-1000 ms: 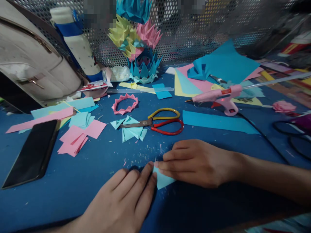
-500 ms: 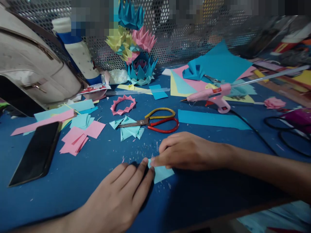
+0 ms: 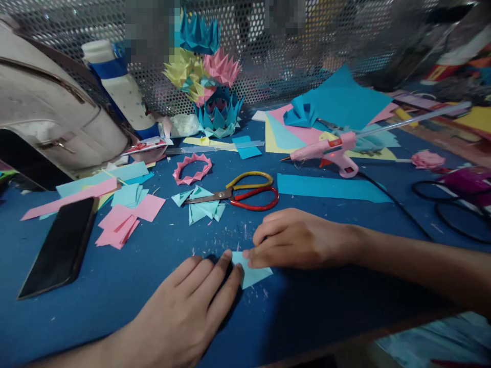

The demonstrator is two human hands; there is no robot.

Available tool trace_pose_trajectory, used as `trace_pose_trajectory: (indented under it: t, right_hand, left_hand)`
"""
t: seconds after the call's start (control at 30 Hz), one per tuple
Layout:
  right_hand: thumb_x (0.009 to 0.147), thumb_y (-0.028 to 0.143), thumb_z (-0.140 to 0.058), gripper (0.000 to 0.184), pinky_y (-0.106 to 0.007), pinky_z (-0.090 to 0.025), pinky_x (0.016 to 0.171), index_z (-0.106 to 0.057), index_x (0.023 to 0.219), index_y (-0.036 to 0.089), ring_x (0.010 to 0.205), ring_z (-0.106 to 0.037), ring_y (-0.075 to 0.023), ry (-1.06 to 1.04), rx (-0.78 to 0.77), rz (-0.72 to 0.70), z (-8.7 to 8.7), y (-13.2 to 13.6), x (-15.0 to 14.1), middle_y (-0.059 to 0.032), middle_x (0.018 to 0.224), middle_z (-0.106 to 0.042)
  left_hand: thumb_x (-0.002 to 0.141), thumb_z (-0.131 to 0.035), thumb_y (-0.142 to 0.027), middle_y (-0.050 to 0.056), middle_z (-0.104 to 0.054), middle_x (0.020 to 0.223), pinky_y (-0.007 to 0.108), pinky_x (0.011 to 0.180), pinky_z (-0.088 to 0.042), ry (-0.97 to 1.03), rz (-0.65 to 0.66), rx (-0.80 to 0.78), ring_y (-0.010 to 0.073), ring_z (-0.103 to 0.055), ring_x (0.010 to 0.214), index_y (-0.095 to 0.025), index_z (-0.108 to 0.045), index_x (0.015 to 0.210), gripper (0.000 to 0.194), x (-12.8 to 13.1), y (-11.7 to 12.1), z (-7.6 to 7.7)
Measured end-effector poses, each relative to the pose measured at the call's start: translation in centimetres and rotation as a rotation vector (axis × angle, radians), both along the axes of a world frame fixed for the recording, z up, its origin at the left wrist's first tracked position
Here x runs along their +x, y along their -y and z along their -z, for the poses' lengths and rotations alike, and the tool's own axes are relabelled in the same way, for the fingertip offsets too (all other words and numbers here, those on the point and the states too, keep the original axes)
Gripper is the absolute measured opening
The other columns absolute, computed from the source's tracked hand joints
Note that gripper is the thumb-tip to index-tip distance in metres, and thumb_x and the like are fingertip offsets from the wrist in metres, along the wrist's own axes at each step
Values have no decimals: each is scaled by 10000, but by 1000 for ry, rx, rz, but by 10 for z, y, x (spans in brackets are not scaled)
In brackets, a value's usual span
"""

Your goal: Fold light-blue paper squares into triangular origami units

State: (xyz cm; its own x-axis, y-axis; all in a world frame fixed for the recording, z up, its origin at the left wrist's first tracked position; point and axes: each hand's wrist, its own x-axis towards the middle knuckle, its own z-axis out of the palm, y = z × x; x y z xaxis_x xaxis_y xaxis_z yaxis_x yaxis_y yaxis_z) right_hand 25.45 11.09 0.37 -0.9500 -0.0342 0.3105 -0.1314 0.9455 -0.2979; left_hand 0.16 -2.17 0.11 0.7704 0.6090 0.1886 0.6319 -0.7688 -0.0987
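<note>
A small light-blue paper piece point(image 3: 253, 273) lies on the blue tabletop between my hands. My left hand point(image 3: 195, 301) is open and flat, with its fingers stretched out and the fingertips at the paper's left edge. From the right, my right hand point(image 3: 297, 239) has its fingers curled, with a fingertip pressing on the paper's top edge. Part of the sheet is hidden under that hand. Just beyond are scissors point(image 3: 226, 195) with one yellow and one red handle, their blades across folded light-blue paper triangles point(image 3: 205, 209).
A pink glue gun point(image 3: 337, 151) with a cable lies at the right behind a blue paper strip point(image 3: 332, 188). On the left are a phone point(image 3: 59, 245) and pink paper squares point(image 3: 118, 225). A pink zigzag paper ring point(image 3: 192, 176) and folded paper flowers point(image 3: 218, 115) sit farther back.
My right fingertip has slid slightly to the right along the paper's top edge. My left hand stays nearly still. The camera view has shifted a little.
</note>
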Motion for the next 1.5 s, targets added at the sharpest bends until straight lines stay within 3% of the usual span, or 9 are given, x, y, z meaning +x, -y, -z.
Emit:
trace_pose_trajectory:
  t: [0.2, 0.47, 0.57, 0.7, 0.83, 0.93, 1.13, 1.5]
  right_hand:
    - [1069, 196, -327, 332, -313, -434, 813, -643, 1164, 159, 965, -616, -172, 70, 74, -11, -3, 1, 0, -41, 925, -731]
    - [1055, 244, -397, 286, -271, -457, 810, -635, 1176, 142, 957, -597, -156, -46, -137, 59, 3, 1, -4, -79, 1043, -708]
    - [1044, 297, -451, 281, -296, -454, 809, -632, 1206, 154, 946, -576, -168, -19, -43, 129, 5, 7, -8, -79, 1135, -685]
    - [1034, 414, -471, 344, -294, -460, 752, -648, 1194, 166, 886, -566, -160, -39, 23, 145, 5, 9, -6, -75, 1093, -682]
    - [1040, 208, -455, 250, -309, -488, 762, -693, 1043, 129, 819, -580, -151, -134, 187, 86, 2, 8, -4, -45, 998, -720]
    - [1023, 124, -433, 281, -311, -511, 743, -711, 981, 128, 835, -617, -153, -186, 293, 70, 0, 9, -6, -36, 1003, -740]
    - [1029, 134, -394, 354, -296, -504, 615, -723, 901, 158, 882, -657, -142, -189, 316, 50, 0, 12, -9, -22, 1081, -751]
    - [1043, 136, -392, 316, -300, -558, 801, -706, 1015, 125, 954, -664, -152, -147, 284, 1, 1, 4, -8, -61, 1138, -732]
  left_hand:
    - [980, -409, -190, 117, -588, 1327, 401, 901, -316, -48, -22, -93, 266, -504, 1010, -103, -411, 1495, 522, 2, -5, -5]
    - [956, -458, -187, 117, -566, 1312, 396, 909, -317, -16, -22, -123, 262, -488, 1034, -162, -447, 1476, 521, 2, -4, -6]
    - [941, -475, -196, 125, -590, 1272, 402, 921, -313, -11, -45, -79, 268, -502, 1022, -170, -488, 1447, 507, 3, -3, -3]
    - [963, -442, -216, 131, -624, 1261, 402, 928, -314, 3, -64, 4, 268, -531, 989, -197, -555, 1387, 439, 4, 0, 0]
    - [1006, -394, -188, 146, -652, 1258, 403, 931, -330, 37, -54, 82, 269, -563, 982, -165, -596, 1339, 391, 5, 3, 4]
    - [1037, -371, -190, 141, -673, 1248, 396, 946, -339, 81, -42, 122, 260, -576, 1022, -121, -626, 1287, 364, 5, 4, 6]
    - [1066, -340, -188, 110, -714, 1194, 376, 949, -346, 115, -14, 146, 230, -596, 1026, -95, -659, 1227, 368, 4, 5, 5]
    - [1060, -374, -220, 114, -711, 1205, 385, 951, -348, 140, -33, 123, 237, -601, 1025, -112, -669, 1231, 358, 4, 2, 8]
